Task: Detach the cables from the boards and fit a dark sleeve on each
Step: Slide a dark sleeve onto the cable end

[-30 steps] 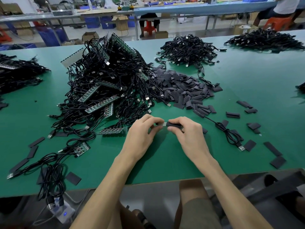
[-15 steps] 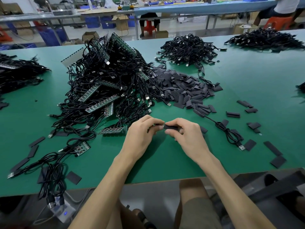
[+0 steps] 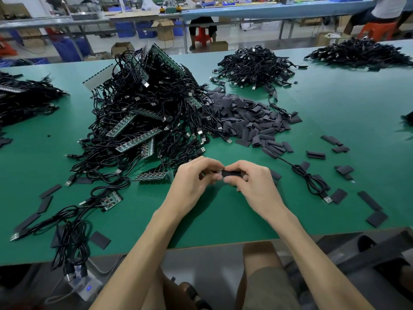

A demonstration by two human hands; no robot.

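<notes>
Grip: right hand (image 3: 254, 186) pinches dark sleeve (image 3: 232, 173); left hand (image 3: 196, 180) pinches a mostly hidden cable end.
Place: just before the cable heap (image 3: 143, 113).
Tip: probably keep sleeve mouth open, push straight.

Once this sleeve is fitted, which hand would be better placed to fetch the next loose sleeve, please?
Probably right. The right hand, pinching the dark sleeve, sits nearer the sleeve pile and scattered sleeves; the left hand lies nearer the heap of cables and boards.

No text, brand or number is legible, neither on the boards (image 3: 139, 139) nor the cartons (image 3: 164, 30)
</notes>
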